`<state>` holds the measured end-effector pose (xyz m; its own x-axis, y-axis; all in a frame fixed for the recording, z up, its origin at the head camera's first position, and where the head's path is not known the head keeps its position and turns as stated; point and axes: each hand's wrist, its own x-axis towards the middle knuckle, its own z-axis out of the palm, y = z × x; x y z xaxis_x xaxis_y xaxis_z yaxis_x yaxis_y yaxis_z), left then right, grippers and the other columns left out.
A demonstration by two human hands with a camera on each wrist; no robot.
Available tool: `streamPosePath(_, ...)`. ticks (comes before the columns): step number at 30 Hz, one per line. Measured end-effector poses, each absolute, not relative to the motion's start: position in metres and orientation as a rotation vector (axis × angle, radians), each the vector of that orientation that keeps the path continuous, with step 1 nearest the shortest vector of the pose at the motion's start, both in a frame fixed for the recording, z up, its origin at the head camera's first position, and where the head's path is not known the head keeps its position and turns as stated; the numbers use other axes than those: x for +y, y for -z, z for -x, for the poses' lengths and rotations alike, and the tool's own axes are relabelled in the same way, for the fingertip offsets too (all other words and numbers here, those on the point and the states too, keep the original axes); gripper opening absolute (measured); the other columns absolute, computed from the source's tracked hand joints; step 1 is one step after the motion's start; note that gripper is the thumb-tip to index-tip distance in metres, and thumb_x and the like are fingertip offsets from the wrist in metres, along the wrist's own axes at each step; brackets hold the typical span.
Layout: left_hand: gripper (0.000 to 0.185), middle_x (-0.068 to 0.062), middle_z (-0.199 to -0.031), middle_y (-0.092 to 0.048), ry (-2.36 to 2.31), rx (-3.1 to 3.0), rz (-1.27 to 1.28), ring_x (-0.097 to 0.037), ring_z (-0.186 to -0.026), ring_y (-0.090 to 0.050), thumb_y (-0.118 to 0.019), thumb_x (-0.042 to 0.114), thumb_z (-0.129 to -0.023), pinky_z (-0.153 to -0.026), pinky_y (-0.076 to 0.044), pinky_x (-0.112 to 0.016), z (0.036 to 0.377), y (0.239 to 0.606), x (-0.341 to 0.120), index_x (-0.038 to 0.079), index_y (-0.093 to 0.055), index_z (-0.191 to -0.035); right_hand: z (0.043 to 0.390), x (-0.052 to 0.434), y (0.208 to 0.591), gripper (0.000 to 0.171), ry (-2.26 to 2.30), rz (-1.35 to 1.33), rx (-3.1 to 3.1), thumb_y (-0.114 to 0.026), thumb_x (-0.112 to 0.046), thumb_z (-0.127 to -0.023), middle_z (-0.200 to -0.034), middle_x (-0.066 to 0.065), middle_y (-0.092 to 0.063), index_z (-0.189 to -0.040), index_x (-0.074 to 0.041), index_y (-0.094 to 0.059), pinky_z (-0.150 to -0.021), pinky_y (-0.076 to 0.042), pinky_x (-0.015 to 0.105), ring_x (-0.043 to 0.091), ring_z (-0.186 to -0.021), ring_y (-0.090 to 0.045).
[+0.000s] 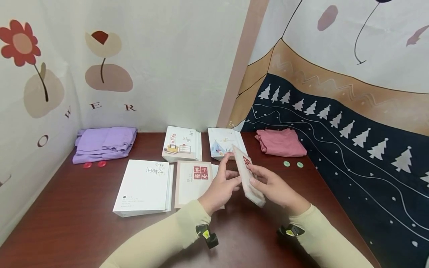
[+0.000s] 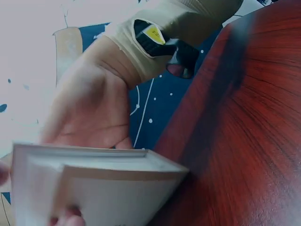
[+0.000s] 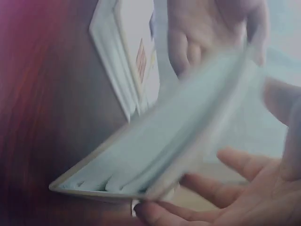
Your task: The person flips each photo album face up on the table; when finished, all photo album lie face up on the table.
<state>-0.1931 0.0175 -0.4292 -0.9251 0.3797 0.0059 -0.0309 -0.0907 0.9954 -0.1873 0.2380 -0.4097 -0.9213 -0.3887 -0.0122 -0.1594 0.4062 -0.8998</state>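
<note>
A book with a pale beige cover and a red square stands tilted between my two hands. My right hand grips it from the right, thumb and index finger against the cover. At its left side, my left hand holds it with bent fingers, partly hidden by the book in the head view. The left wrist view has the book's white face and page edges close up, with fingertips at the bottom. In the right wrist view the book is blurred, with right-hand fingers under its edge.
Beside it lie a matching beige book and a white book. Two illustrated books stand behind. Folded purple cloth and pink cloth flank them, with red buttons and green buttons.
</note>
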Motion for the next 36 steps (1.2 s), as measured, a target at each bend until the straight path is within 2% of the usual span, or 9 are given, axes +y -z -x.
streamPosePath(3,0.079,-0.023,-0.145,-0.058,-2.122,1.839,-0.502,-0.036,-0.128,-0.064,-0.050,0.011,-0.108,-0.108,-0.053,-0.054,0.192,0.431,0.018,0.026,-0.004,-0.170,0.179,0.230,0.401,0.062,1.650,0.460,2.344,-0.043,-0.025,-0.114,-0.168,0.028,-0.029,-0.169,-0.007,-0.020,-0.112,-0.046,0.056,0.050,-0.147,-0.039)
streamPosePath(6,0.076,-0.024,-0.157,-0.048,-2.081,1.778,-0.635,-0.040,-0.140,-0.054,-0.047,0.009,-0.109,-0.116,-0.045,-0.057,0.192,0.436,0.021,0.020,-0.003,-0.171,0.176,0.229,0.393,0.071,1.741,0.384,2.291,-0.048,-0.025,-0.112,-0.172,0.024,-0.016,-0.171,-0.017,-0.008,-0.109,-0.047,0.062,0.051,-0.149,-0.032)
streamPosePath(10,0.074,-0.021,-0.164,-0.041,-1.974,1.760,-0.693,-0.039,-0.149,-0.045,-0.047,0.012,-0.110,-0.123,-0.036,-0.053,0.194,0.443,0.025,0.017,-0.004,-0.171,0.177,0.235,0.385,0.088,1.573,0.275,2.565,-0.069,-0.014,-0.098,-0.167,0.025,-0.030,-0.170,-0.018,-0.018,-0.099,-0.057,0.058,0.047,-0.139,-0.046)
streamPosePath(13,0.075,-0.019,-0.163,-0.044,-1.895,1.801,-0.642,-0.036,-0.150,-0.044,-0.050,0.016,-0.110,-0.125,-0.035,-0.051,0.196,0.447,0.027,0.016,-0.006,-0.171,0.179,0.243,0.382,0.084,1.297,0.199,2.784,-0.075,-0.011,-0.092,-0.154,0.026,-0.049,-0.166,-0.013,-0.033,-0.092,-0.061,0.050,0.041,-0.121,-0.061)
streamPosePath(17,0.079,-0.021,-0.155,-0.053,-1.837,1.895,-0.509,-0.036,-0.146,-0.049,-0.057,0.015,-0.106,-0.125,-0.034,-0.052,0.201,0.451,0.030,0.010,-0.010,-0.169,0.184,0.253,0.386,0.075,0.999,0.157,2.908,-0.076,-0.010,-0.091,-0.145,0.029,-0.057,-0.158,-0.005,-0.045,-0.092,-0.058,0.049,0.036,-0.111,-0.063)
streamPosePath(20,0.081,-0.025,-0.154,-0.053,-1.828,1.964,-0.406,-0.040,-0.145,-0.049,-0.060,0.012,-0.102,-0.124,-0.034,-0.054,0.205,0.454,0.031,0.006,-0.013,-0.168,0.189,0.260,0.394,0.076,0.901,0.113,2.903,-0.075,-0.008,-0.090,-0.150,0.032,-0.052,-0.158,-0.002,-0.044,-0.099,-0.054,0.054,0.039,-0.117,-0.058)
streamPosePath(27,0.083,-0.031,-0.167,-0.027,-1.848,2.009,-0.268,-0.045,-0.153,-0.036,-0.063,0.007,-0.099,-0.121,-0.039,-0.054,0.211,0.457,0.026,0.008,-0.018,-0.168,0.201,0.274,0.411,0.083,0.855,-0.007,2.819,-0.075,-0.007,-0.090,-0.161,0.032,-0.037,-0.163,-0.004,-0.036,-0.113,-0.042,0.067,0.047,-0.137,-0.046)
streamPosePath(32,0.079,-0.029,-0.168,-0.029,-1.793,2.025,-0.270,-0.040,-0.149,-0.042,-0.063,0.007,-0.098,-0.118,-0.043,-0.053,0.210,0.459,0.022,0.006,-0.025,-0.167,0.205,0.277,0.419,0.077,0.965,-0.053,2.708,-0.078,-0.019,-0.093,-0.159,0.031,-0.042,-0.160,-0.006,-0.042,-0.114,-0.042,0.066,0.047,-0.140,-0.046)
streamPosePath(36,0.075,-0.026,-0.168,-0.031,-1.739,2.053,-0.282,-0.035,-0.152,-0.035,-0.063,0.007,-0.097,-0.125,-0.032,-0.053,0.210,0.461,0.021,0.002,-0.031,-0.165,0.205,0.273,0.423,0.076,1.052,-0.033,2.635,-0.079,-0.024,-0.093,-0.156,0.035,-0.045,-0.157,-0.001,-0.045,-0.113,-0.045,0.065,0.048,-0.139,-0.048)
